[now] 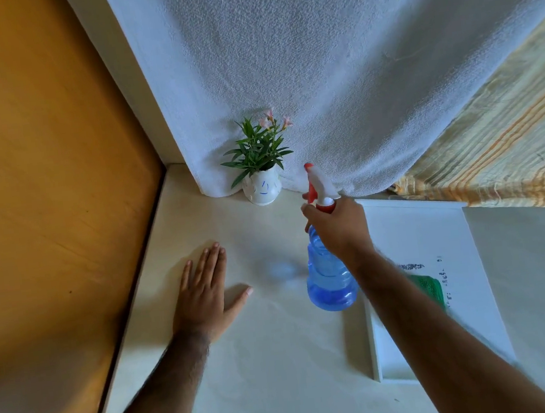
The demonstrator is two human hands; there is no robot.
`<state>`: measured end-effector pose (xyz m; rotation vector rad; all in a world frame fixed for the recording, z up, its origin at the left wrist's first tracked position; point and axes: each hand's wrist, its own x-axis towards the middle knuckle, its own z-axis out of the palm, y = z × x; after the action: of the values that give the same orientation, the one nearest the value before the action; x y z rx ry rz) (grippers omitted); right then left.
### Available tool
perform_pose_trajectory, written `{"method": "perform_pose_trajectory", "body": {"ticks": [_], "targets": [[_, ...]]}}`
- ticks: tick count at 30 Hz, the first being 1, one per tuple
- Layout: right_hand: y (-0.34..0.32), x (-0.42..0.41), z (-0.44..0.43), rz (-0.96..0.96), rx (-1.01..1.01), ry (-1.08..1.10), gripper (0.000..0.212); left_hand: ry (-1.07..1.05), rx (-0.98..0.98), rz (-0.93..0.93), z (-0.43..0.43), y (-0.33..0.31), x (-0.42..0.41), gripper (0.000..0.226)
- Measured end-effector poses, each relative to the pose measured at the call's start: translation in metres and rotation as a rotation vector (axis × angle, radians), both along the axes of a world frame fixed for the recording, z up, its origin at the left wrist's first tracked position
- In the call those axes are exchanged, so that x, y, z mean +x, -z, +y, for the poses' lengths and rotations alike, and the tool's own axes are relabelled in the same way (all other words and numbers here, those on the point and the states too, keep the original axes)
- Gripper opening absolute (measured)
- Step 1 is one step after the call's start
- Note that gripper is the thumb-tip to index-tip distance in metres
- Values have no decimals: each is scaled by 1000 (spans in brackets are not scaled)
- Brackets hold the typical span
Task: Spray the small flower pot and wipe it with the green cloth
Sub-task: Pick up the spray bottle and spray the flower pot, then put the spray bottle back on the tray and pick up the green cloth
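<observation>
The left hand (206, 293) lies flat on the table (275, 359), palm down, fingers spread and holding nothing, well to the left of the bottle (330, 281). The cloth (430, 285) is to the right of the bottle, on a white tray (420, 233); the right forearm covers most of it, so only a green corner shows.

The right hand (340, 229) is closed around the neck of the bottle, just under the red and white spray head (318, 186), and holds it up off the table. The blue body hangs near the viewer and the head is on the far side, so the long axis of the bottle runs from near to far, leaning away. The red nozzle tip points up and a little left. I cannot tell if a finger presses the trigger.

The pot (262, 188) stands upright beyond the bottle and a little to the left, apart from it. It is white with small blue marks, has green leaves and pink flowers, and stands against a white drape (333, 63) at the back edge of the table
</observation>
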<state>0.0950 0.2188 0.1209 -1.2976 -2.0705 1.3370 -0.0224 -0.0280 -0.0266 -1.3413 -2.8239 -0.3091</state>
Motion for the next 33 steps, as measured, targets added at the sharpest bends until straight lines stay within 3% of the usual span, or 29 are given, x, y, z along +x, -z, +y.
{"method": "perform_pose_trajectory", "body": {"ticks": [4,7,12,16,21,29,33], "targets": [[-27,27,17,236,33,82,9,12,-7,-10,-1,1,1,99],[-46,48,40,423,125,204,24,18,-11,-18,0,0,0,100],[-50,70,80,517,288,314,26,24,-11,-21,1,-2,0,99],[-19,79,108,460,401,343,22,30,-15,-19,1,0,0,98],[19,90,128,415,358,343,29,34,-20,-18,4,0,0,98],[49,98,132,452,381,320,11,31,-24,2,4,-4,3,97],[48,99,132,473,375,308,17,33,-22,16,3,-2,1,96]]}}
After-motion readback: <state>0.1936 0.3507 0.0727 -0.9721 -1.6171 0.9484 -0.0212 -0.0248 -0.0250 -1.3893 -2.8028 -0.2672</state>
